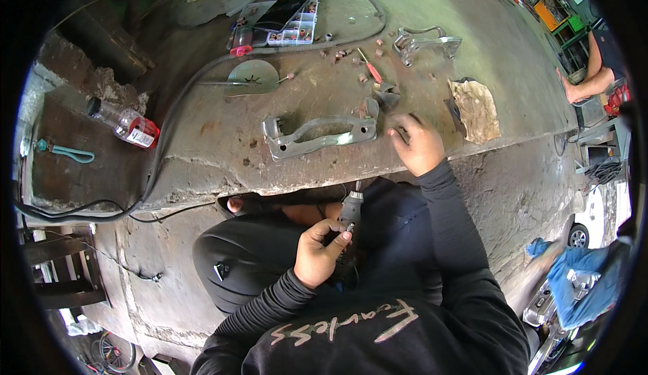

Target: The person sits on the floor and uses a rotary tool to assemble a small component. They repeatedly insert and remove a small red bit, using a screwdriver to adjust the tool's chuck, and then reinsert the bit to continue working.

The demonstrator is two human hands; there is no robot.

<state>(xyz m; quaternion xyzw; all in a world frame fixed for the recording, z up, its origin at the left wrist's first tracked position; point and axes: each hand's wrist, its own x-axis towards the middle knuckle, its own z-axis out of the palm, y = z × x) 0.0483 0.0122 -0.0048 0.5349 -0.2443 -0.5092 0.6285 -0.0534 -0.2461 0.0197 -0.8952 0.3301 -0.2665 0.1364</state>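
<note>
My left hand [320, 253] is over my lap, thumb and fingers pinched on a small metal piece [350, 227]. Right behind it a grey rotary handpiece [352, 206] stands upright between my legs, its metal tip upward. My right hand [418, 144] hovers at the edge of the concrete ledge, slightly smeared, its fingers bent and parted from the thumb; I see nothing in it. Just left of that hand lies a shiny metal bracket [317, 136] with a long curved opening and holes at its ends. A crumpled grey scrap [386, 96] lies beyond the bracket's right end.
On the ledge [216, 132] lie a second metal bracket [425, 44], a red-handled screwdriver [372, 71], a round disc [252, 78], a stained cloth [474, 110] and a parts box [297, 32] under a phone [283, 12]. A bottle [125, 124] and a long hose [177, 108] are left. Another person's leg [590, 78] shows far right.
</note>
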